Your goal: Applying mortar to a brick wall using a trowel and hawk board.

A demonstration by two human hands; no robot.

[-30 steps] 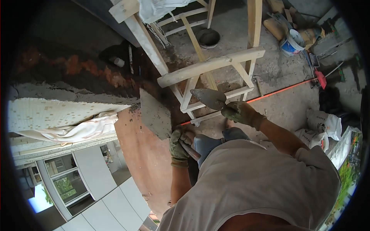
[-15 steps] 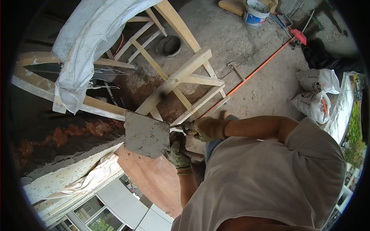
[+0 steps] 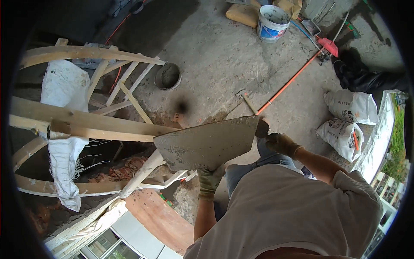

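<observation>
Gloved fingers of the left hand [image 3: 210,181] are curling in at the near edge of the mortar board [image 3: 207,142], gripping it, though the board is hiding some of them. Over on the right, the right hand [image 3: 282,143] is closing its fingers around the trowel [image 3: 262,128], whose dark blade is sitting right by the board's right end (whether the two are touching, I can't tell). The board is stretching across in front of the person's knees, its face showing smooth grey. Just beyond, a claw hammer [image 3: 249,103] is lying on the concrete floor [image 3: 207,69], near the end of an orange pole [image 3: 289,82]. To the left, a wooden frame [image 3: 99,121] is carrying a draped white sheet [image 3: 64,86]. Farther out, a white-and-blue bucket [image 3: 268,34] is standing, while two white sacks [image 3: 351,105] are slumping at the right.
</observation>
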